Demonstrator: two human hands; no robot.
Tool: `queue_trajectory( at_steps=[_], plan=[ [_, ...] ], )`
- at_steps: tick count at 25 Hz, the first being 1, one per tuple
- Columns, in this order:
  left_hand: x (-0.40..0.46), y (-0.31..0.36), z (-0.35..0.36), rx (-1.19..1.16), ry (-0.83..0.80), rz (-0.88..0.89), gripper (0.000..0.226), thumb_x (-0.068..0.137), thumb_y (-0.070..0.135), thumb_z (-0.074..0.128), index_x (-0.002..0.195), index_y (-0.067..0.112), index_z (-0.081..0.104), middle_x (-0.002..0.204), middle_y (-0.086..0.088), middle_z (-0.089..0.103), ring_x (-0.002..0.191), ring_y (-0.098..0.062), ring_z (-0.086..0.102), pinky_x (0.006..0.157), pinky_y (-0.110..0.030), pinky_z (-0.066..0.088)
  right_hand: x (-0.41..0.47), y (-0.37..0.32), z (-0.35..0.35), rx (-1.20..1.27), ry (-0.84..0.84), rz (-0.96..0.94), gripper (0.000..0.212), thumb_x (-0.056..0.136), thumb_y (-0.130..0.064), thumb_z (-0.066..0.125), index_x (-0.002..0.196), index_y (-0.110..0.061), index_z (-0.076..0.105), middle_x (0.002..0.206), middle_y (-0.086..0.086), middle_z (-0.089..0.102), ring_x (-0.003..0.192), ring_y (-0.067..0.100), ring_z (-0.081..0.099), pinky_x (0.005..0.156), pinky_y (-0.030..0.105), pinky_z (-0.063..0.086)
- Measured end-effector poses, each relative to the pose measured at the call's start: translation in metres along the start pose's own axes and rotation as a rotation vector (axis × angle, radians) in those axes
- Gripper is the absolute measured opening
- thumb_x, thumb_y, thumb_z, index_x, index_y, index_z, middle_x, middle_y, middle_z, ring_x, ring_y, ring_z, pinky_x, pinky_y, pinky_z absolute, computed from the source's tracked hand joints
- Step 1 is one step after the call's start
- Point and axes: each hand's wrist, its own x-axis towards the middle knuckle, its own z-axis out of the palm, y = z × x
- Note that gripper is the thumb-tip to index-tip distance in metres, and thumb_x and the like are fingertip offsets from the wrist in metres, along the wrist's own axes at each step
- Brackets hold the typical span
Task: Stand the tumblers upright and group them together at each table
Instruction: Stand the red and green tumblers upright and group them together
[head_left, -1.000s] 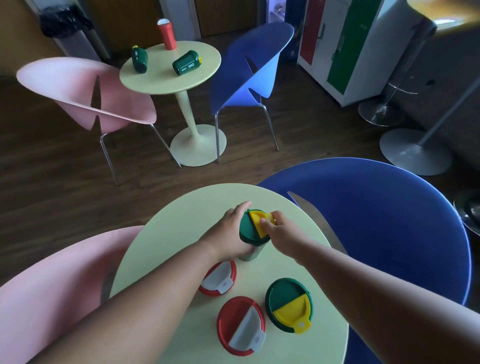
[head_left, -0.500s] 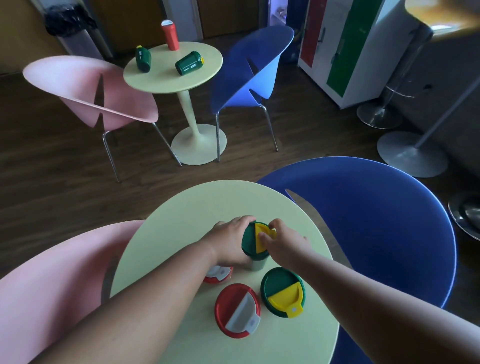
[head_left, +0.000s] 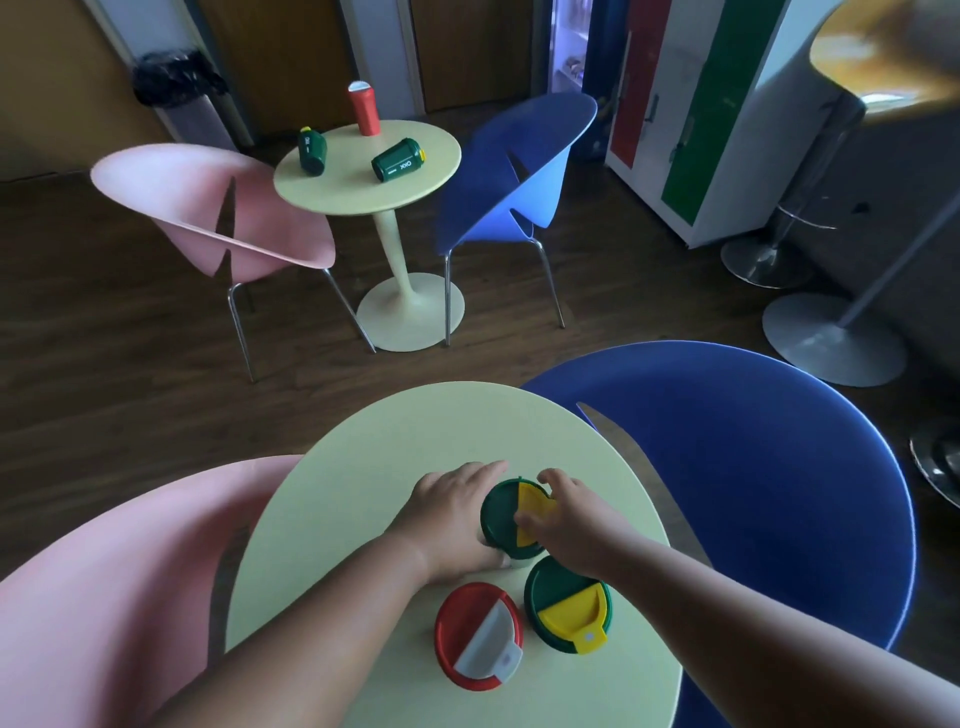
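Note:
On the near round table (head_left: 353, 467) a green tumbler with a yellow lid flap (head_left: 506, 519) stands upright. My left hand (head_left: 447, 519) wraps its side and my right hand (head_left: 566, 512) pinches its lid. Just in front stand a second green tumbler (head_left: 569, 608) and a red tumbler with a grey flap (head_left: 478, 636), both upright and close together. On the far round table (head_left: 332, 192) a red tumbler (head_left: 364, 109) stands upright, one green tumbler (head_left: 397, 162) lies on its side, and another green tumbler (head_left: 311, 150) leans or lies near the left edge.
A pink chair (head_left: 104, 571) sits left of the near table and a blue chair (head_left: 753, 467) right of it. A pink chair (head_left: 218, 208) and a blue chair (head_left: 519, 171) flank the far table. Stool bases (head_left: 831, 338) and a cabinet (head_left: 691, 114) stand at the right.
Both hands have drawn the held green tumbler nearer to the other upright tumblers. The second red tumbler seen under my left forearm earlier is now hidden by it.

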Motion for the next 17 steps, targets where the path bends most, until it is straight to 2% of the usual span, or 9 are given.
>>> queue_trajectory(
  at_steps=[3,6,8,11,17],
  plan=[
    [-0.027,-0.015,0.008,-0.130,0.235,-0.130,0.095,0.074,0.060,0.074,0.152,0.030,0.029,0.154,0.009,0.035,0.140,-0.013,0.036,0.112,-0.033,0.033,-0.005,-0.003,-0.003,-0.076,-0.036,-0.175,0.096,0.074,-0.066,0.070,0.151,-0.030,0.025,0.150,-0.003,0.039,0.130,0.023,0.045,0.100,0.038,0.047],
    [-0.045,-0.024,0.017,-0.228,0.262,-0.272,0.097,0.070,0.069,0.072,0.150,0.032,0.032,0.152,0.010,0.036,0.137,-0.015,0.040,0.107,-0.034,0.040,0.000,-0.007,0.000,-0.155,-0.086,-0.224,0.114,0.062,-0.072,0.075,0.153,-0.032,0.019,0.150,-0.003,0.036,0.131,0.024,0.043,0.102,0.041,0.047],
    [-0.049,-0.024,0.020,-0.238,0.229,-0.302,0.101,0.067,0.071,0.072,0.150,0.033,0.030,0.151,0.010,0.035,0.135,-0.015,0.041,0.104,-0.034,0.043,0.006,-0.008,0.005,-0.205,-0.090,-0.217,0.117,0.060,-0.073,0.076,0.153,-0.032,0.018,0.145,0.000,0.039,0.125,0.026,0.048,0.097,0.041,0.050],
    [-0.048,-0.023,0.023,-0.223,0.230,-0.310,0.095,0.069,0.063,0.073,0.149,0.032,0.033,0.147,0.007,0.038,0.130,-0.016,0.046,0.101,-0.033,0.046,0.012,-0.013,0.010,-0.239,-0.069,-0.216,0.114,0.060,-0.069,0.079,0.151,-0.032,0.022,0.136,0.002,0.044,0.116,0.025,0.053,0.089,0.038,0.054],
    [-0.054,-0.042,0.016,-0.191,0.264,-0.347,0.086,0.069,0.056,0.071,0.145,0.031,0.038,0.141,0.006,0.043,0.124,-0.018,0.050,0.096,-0.032,0.049,0.021,-0.032,0.020,-0.250,-0.039,-0.264,0.107,0.061,-0.064,0.078,0.148,-0.032,0.025,0.132,0.002,0.046,0.111,0.024,0.055,0.086,0.037,0.055]
  ],
)
